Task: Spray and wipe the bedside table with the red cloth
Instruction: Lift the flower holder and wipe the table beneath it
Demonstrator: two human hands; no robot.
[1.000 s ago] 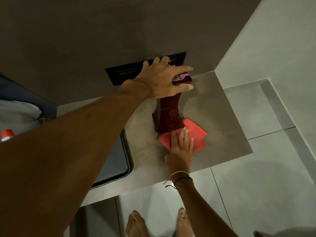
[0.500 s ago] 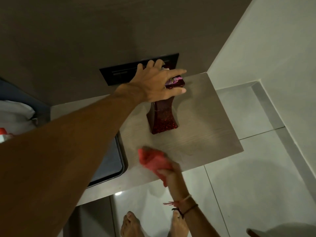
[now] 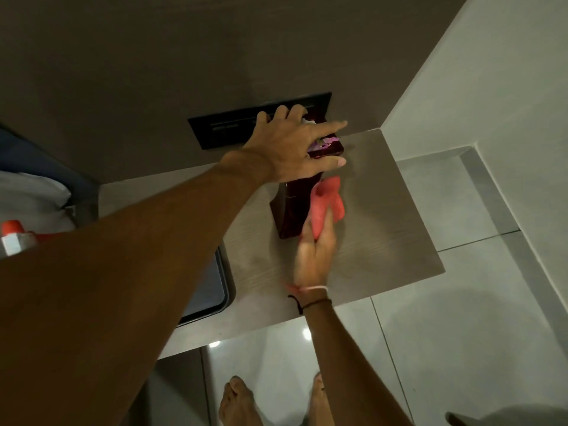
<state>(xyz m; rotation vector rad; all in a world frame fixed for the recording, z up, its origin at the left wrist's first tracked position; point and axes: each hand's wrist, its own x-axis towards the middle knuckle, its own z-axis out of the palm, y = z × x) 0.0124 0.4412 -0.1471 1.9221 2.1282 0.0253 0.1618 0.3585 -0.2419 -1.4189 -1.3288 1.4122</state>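
My left hand [image 3: 295, 149] clamped on vase [image 3: 292, 207] top, steadying. Right hand [image 3: 313, 256] pinches red cloth [image 3: 327, 199] beside vase, mid-table [image 3: 384, 216]. I judge wiping underway; far-right corner, left strip left.

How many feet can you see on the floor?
2 bare feet, both on the tiled floor at the bottom: left foot below the table's front edge, right foot beside it, partly hidden behind the right forearm.
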